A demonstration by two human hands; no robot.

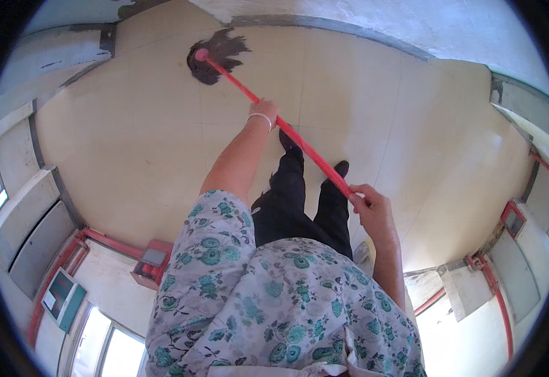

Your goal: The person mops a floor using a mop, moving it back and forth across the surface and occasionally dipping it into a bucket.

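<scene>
A mop with a red handle [314,157] slants across the view from upper left to lower right. Its dark mop head [218,54] lies spread on the pale floor, joined to the handle by a round pink socket. My left hand [264,111], with a white bangle at the wrist, is closed around the middle of the handle. Near the handle's upper end, my right hand [371,205] grips it between thumb and fingers.
Painted walls with a dark skirting [312,21] edge the tiled floor [161,165]. A red fire equipment box [165,249] and red pipes [111,241] line the wall at lower left. More red pipes run at lower right. My dark shoes stand below the handle.
</scene>
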